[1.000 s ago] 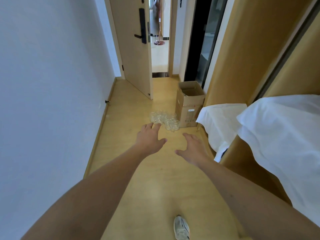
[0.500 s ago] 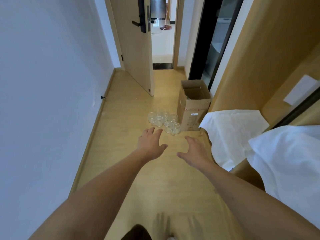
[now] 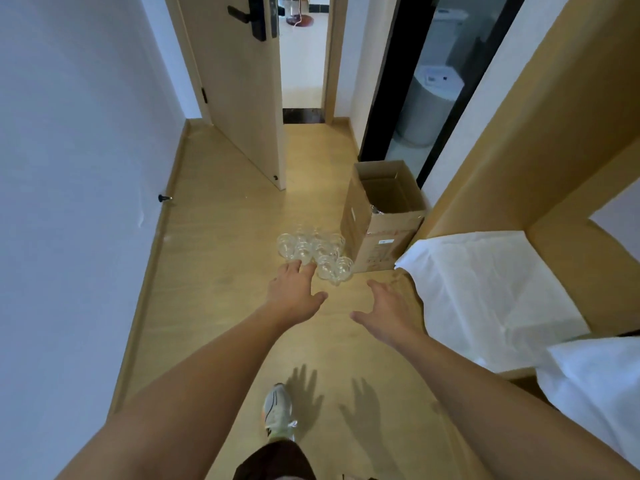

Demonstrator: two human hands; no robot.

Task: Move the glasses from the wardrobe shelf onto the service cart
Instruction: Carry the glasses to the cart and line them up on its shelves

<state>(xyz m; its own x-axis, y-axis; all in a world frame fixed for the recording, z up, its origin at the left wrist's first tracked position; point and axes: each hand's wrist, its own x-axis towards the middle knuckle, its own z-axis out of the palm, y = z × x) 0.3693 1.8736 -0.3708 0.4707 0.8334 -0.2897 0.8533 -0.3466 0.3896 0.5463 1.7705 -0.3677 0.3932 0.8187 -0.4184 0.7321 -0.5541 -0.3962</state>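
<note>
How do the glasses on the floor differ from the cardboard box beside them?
The glasses are clear; the box is opaque brown. The glasses are a cluster of small, low pieces; the box is one taller thing. The left hand overlaps the glasses in view; nothing reaches the box. Both sit on the wooden floor.

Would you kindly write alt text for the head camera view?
Two bare arms reach forward, left hand and right hand open and empty, toward a cluster of clear drinking glasses on the light wooden floor, beside an open brown cardboard box. White sheets lie right.
</note>
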